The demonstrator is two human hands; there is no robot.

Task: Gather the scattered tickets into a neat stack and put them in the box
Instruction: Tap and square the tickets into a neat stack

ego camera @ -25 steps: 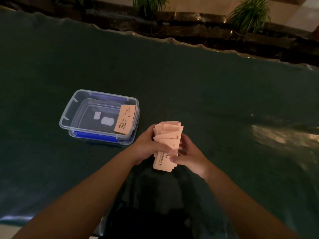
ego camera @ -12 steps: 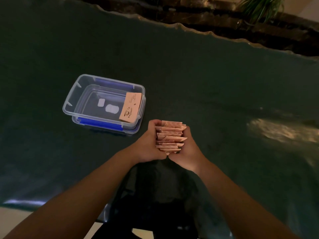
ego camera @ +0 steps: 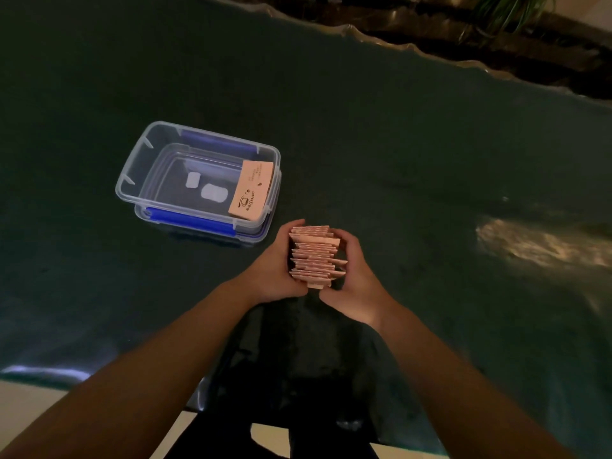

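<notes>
A stack of pink tickets stands on edge on the dark green table, its edges uneven. My left hand presses its left side and my right hand presses its right side. A clear plastic box with blue clips sits just up and left of the stack. One pink ticket with a coffee cup print leans inside the box against its right wall.
The dark green table cover spreads all around, with a wavy far edge. Beyond it run a dark ledge and a plant. A bright reflection lies at the right. My dark clothing shows below the near table edge.
The tickets went from a loose fan held flat to a stack squeezed on edge between both hands. The view has tilted down slightly. The box and its ticket have not moved.
</notes>
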